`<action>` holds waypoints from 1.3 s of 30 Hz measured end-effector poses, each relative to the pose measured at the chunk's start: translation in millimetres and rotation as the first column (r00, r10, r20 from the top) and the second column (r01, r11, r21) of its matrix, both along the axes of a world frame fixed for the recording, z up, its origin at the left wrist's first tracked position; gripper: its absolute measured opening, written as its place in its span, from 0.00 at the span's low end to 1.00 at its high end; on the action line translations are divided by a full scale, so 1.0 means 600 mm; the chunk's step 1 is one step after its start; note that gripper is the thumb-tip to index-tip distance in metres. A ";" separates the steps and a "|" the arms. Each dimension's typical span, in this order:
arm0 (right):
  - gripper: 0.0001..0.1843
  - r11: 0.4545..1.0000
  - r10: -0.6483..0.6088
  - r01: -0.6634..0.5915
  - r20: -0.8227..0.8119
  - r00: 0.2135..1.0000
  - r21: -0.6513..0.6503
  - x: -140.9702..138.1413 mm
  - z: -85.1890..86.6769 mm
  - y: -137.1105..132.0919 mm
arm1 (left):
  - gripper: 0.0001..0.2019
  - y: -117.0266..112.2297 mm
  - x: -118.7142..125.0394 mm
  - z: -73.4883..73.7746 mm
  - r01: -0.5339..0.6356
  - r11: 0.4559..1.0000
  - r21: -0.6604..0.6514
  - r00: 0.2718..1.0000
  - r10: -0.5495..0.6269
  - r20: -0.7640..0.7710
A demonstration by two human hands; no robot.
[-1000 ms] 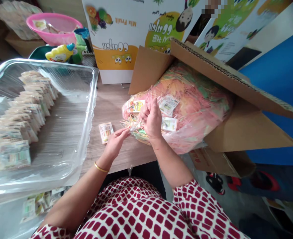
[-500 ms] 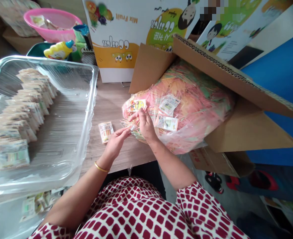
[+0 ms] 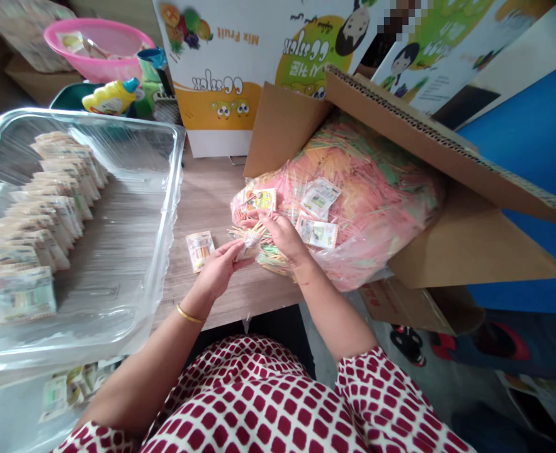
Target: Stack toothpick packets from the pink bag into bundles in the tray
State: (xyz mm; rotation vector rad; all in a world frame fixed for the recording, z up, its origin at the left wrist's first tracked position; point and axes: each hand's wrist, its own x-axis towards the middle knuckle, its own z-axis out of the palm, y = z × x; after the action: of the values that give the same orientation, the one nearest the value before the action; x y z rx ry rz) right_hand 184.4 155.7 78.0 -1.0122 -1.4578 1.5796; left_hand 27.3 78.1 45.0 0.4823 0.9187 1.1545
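And we're counting live: two hands in the middle of the frame, the left hand (image 3: pixel 218 272) and the right hand (image 3: pixel 283 238), with one small packet (image 3: pixel 250 245) between them! We spot three more printed packets (image 3: pixel 320 197) on the one big plastic bag (image 3: pixel 376 189) at centre right, and a single flat packet (image 3: pixel 200 250) on the wooden table (image 3: pixel 254 299). Upper left, we've got one pink basin (image 3: pixel 96 45) and one yellow bottle (image 3: pixel 111 97). On the left, one clear tray (image 3: pixel 164 214)!

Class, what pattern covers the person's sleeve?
The sleeve: maroon rounded squares on white, clearest in the head view.
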 end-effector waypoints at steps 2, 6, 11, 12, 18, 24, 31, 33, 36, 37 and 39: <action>0.25 1.000 0.011 -0.011 0.044 0.999 -0.008 -0.002 0.003 0.003 | 0.18 0.001 0.002 0.001 0.017 1.000 0.009 1.000 -0.017 0.015; 0.27 0.994 0.056 -0.069 0.145 0.988 0.083 -0.003 0.019 0.002 | 0.18 0.005 0.004 -0.001 0.025 0.999 0.040 0.999 -0.026 0.026; 0.25 0.970 0.153 -0.191 0.227 0.962 0.153 0.000 0.034 0.001 | 0.19 0.010 0.001 -0.003 0.026 0.997 0.072 0.998 -0.022 -0.056; 0.22 0.969 0.158 -0.195 0.226 0.961 0.152 0.000 0.035 0.001 | 0.19 0.011 0.000 -0.003 0.025 0.997 0.068 0.998 -0.020 -0.066; 0.18 0.986 0.158 -0.160 0.035 0.987 0.054 -0.002 0.034 0.003 | 0.17 0.014 0.006 0.005 0.008 0.995 0.104 1.000 -0.006 -0.023; 0.16 0.997 0.043 -0.050 0.097 0.994 0.065 -0.003 0.030 0.003 | 0.16 0.014 0.006 0.010 0.099 0.986 0.136 0.989 -0.083 -0.124; 0.20 0.779 -0.479 0.158 0.414 0.774 0.606 0.022 0.043 0.025 | 0.17 0.008 -0.007 0.013 0.046 0.995 0.083 0.999 -0.045 -0.015; 0.24 0.770 -0.463 0.084 0.464 0.755 0.632 0.027 0.048 0.019 | 0.17 0.007 -0.011 0.012 0.053 0.996 0.076 0.998 -0.055 0.024; 0.20 0.894 -0.104 -0.146 0.512 0.853 0.424 0.022 0.050 0.001 | 0.15 0.005 -0.013 0.009 0.029 0.996 0.089 0.998 -0.034 0.056; 0.18 0.909 0.001 -0.209 0.498 0.867 0.361 0.018 0.050 -0.005 | 0.14 0.003 -0.014 0.008 0.016 0.995 0.097 0.998 -0.022 0.061; 0.15 0.914 0.079 -0.244 0.447 0.891 0.324 0.008 0.048 -0.016 | 0.15 -0.002 -0.016 0.009 0.013 0.994 0.110 0.999 -0.019 0.051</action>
State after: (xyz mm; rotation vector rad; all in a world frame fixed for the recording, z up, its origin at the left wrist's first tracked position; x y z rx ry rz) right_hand 189.2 146.2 106.7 -1.0648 -2.1026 1.1571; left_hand 17.5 77.0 50.3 0.5457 0.8080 1.2020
